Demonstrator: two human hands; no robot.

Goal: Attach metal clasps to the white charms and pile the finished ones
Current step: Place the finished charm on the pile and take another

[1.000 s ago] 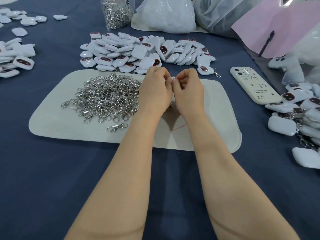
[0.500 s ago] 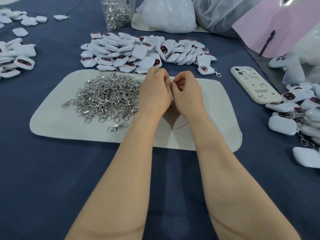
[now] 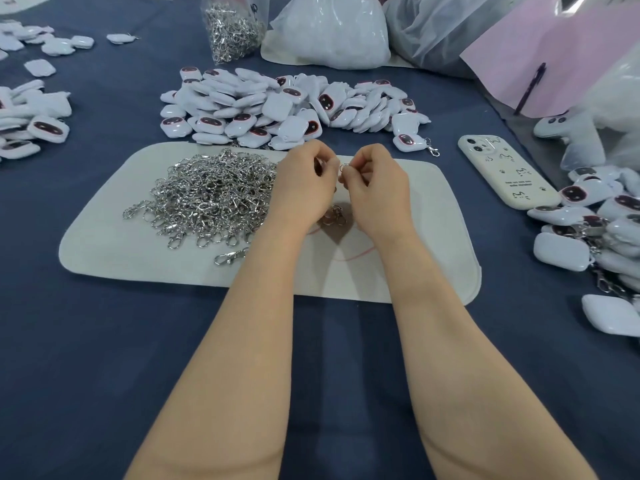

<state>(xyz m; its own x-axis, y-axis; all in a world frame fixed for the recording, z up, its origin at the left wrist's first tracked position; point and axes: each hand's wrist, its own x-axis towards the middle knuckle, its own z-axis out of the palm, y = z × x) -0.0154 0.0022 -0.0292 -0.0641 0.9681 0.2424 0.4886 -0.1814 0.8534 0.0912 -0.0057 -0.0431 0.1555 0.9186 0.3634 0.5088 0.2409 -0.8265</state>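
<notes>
Landmark: pale grey felt mat with rounded corners (image 3: 138, 251); all places below read from it.
Left hand (image 3: 304, 188): above the mat's middle, fingers curled tight toward the thumb. Contents hidden behind the knuckles, so cannot tell what is held.
Right hand (image 3: 375, 192): just beside the left, thumb and forefinger pinched on a small silver metal ring (image 3: 344, 167), other fingers loosely curled.
Ring: raised between the two hands, clear of the mat, close to the left fingertips.
Clasps: loose heap of shiny silver lobster clasps (image 3: 214, 195) on the mat's left half. One stray clasp (image 3: 230, 257) near the front edge.
Bare charms: pile of glossy white rounded-square charms with dark oval faces (image 3: 277, 105), just beyond the mat's far edge.
Finished pile: white charms with clasps fitted (image 3: 588, 230), well off the mat's right end.
Step, by judgement: preparing or threading the ring onto a clasp. No charm visible in either hand, so joining to a charm likely not yet done.
Doing it well: grip the ring by its edge, not across its opening, with the gap turned toward the left fingertips. Twist the ends sideways rather than pulling them apart. Work low over the mat's middle so a dropped ring lands on felt.
Check before piling: ring ends closed flush, clasp swinging free.
Risk: tiny smooth ring, prone to slipping from a dry pinch and vanishing into the clasp heap.
</notes>
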